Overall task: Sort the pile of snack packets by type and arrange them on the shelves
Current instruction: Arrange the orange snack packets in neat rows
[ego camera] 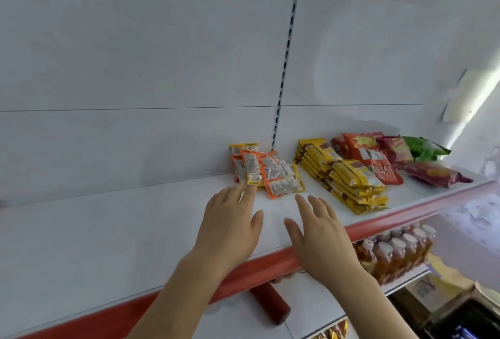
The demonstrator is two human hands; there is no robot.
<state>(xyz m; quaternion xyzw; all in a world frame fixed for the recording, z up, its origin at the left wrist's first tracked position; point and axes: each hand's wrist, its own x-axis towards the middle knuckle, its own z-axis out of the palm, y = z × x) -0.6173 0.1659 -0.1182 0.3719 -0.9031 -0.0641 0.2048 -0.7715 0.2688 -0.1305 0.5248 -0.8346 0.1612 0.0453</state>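
Hands first: the left hand [230, 219] reaches flat over the white shelf [108, 230], fingers straight, their tips at the front of the orange packets [267, 173], touching or very nearly so. The right hand [319, 233] hovers beside it with fingers spread and relaxed, holding nothing, its tips just short of the same packets. Neither hand grips anything.

The orange packets lean in a loose fan against the back wall of the shelf, near the slotted upright [284, 68]; several slump forward and one lies skewed toward the front edge. This group looks like the step in hand: squaring it up. To do that well, I would bring both palms in from either side, press the packets together into one upright block, and ease them back until they meet the wall, keeping the skewed front packet from sliding out underneath. Such thin, slick sachets are likely to slip over one another, so light, even pressure should serve better than a pinch.

Toward the right end of the shelf, a gap apart, lies a stepped stack of yellow packets [349, 184] running from the back wall to the front edge. Beyond it sit red packets [370, 157], then maroon packets [433, 173] and a green packet [424, 149] nearest the right end. Keeping that gap stops the types from mixing.

Below the red front edge [378, 222], a lower shelf carries capped bottles [397, 252].
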